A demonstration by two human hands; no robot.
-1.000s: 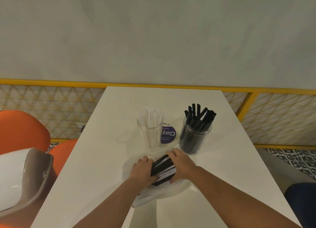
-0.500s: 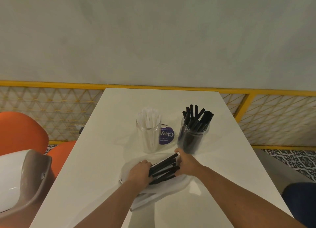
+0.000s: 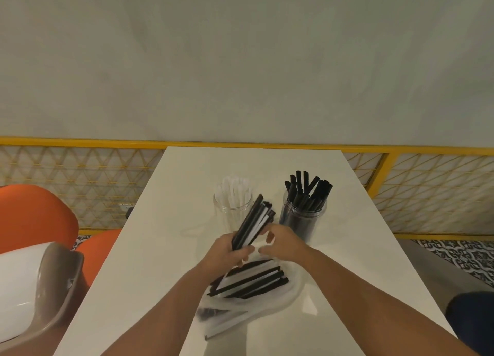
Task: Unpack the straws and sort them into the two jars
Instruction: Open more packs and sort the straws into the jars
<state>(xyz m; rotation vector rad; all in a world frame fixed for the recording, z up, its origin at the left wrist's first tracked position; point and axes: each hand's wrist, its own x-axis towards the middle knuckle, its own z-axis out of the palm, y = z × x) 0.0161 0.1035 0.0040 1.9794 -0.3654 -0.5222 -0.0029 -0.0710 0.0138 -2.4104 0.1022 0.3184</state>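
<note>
So the white-straw jar [image 3: 232, 208] and black-straw jar [image 3: 302, 219] look well stocked, but the left hand [image 3: 230, 251] grips a mixed bundle [image 3: 254, 223] by them, the right hand [image 3: 284, 245] curls at it (pinching? can't tell), and loose straws [image 3: 254, 281] lie in the wrapper [image 3: 267, 305].

A white worktop [image 3: 165, 249] ran away toward a plain grey wall [image 3: 240, 62]. A yellow rail [image 3: 80, 141] with lattice panels [image 3: 80, 184] stood behind it. Orange chairs [image 3: 34, 216] sat to the left, beside a white-and-brown chair shell [image 3: 32, 289]. Patterned floor tiles [image 3: 459, 254] showed on the right.
</note>
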